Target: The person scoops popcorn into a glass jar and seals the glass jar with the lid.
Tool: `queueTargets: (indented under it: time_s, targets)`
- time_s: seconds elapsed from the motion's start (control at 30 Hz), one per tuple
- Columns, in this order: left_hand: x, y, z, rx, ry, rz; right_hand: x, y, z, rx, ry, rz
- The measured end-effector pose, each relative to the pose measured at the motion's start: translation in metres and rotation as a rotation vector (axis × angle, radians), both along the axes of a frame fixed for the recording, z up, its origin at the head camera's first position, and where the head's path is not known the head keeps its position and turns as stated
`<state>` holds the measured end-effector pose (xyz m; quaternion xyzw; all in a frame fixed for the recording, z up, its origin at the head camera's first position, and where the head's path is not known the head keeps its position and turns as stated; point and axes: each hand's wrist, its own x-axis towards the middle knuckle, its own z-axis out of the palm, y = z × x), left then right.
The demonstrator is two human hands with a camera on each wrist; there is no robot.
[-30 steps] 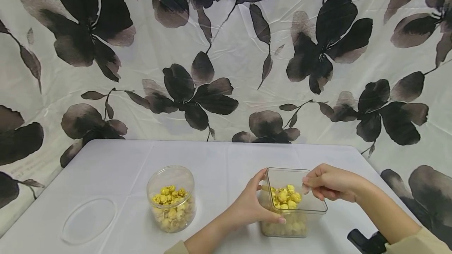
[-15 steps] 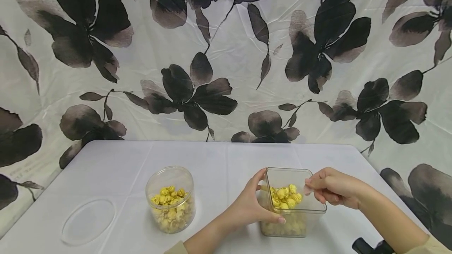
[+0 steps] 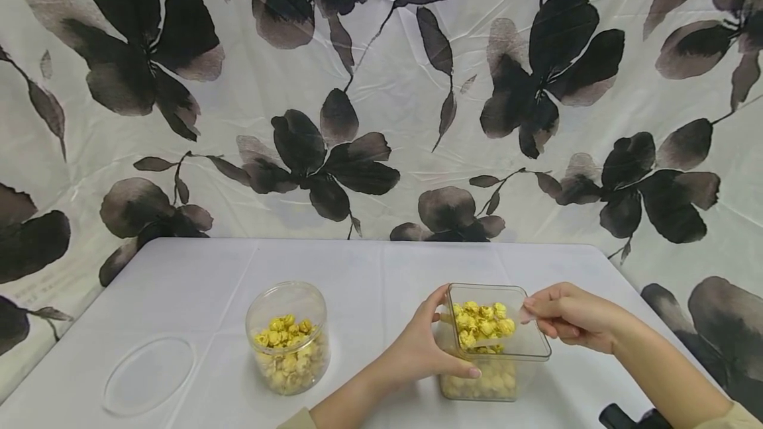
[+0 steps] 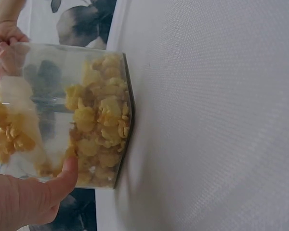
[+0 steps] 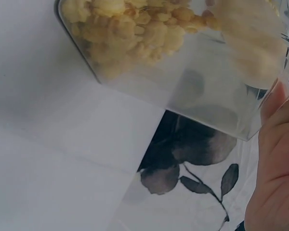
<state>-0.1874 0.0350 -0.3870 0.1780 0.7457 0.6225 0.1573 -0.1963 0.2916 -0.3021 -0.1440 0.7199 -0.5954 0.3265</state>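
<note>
My left hand (image 3: 411, 343) grips a clear rectangular container (image 3: 507, 376), its thumb across the front wall and its fingers around the far side. Yellow popcorn (image 4: 98, 125) fills the lower part of that container, which stands on the table. Over the right rim, my right hand (image 3: 581, 320) pinches the end of a pale translucent scoop (image 5: 253, 43). Inside the container, the scoop carries a heap of popcorn (image 3: 483, 323) above the rest. To the left stands a round clear jar (image 3: 318, 363), partly full of popcorn and without a lid on top.
A round translucent lid (image 3: 149, 376) lies flat on the white table (image 3: 203, 283), left of the jar. A black object (image 3: 632, 416) shows at the lower right, partly behind the right forearm. Floral cloth (image 3: 381, 85) hangs behind the table.
The right hand has drawn back slightly to the right, and the popcorn on the scoop has come up higher inside the container. The left hand keeps its grip in place.
</note>
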Motion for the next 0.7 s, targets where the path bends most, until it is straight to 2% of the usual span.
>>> queueTargets:
  time_s: [0.7]
  targets:
    - [0.0003,-0.001,0.0009,0.005,-0.005,-0.003,0.0,0.0044,-0.0041,-0.005,0.031,-0.011]
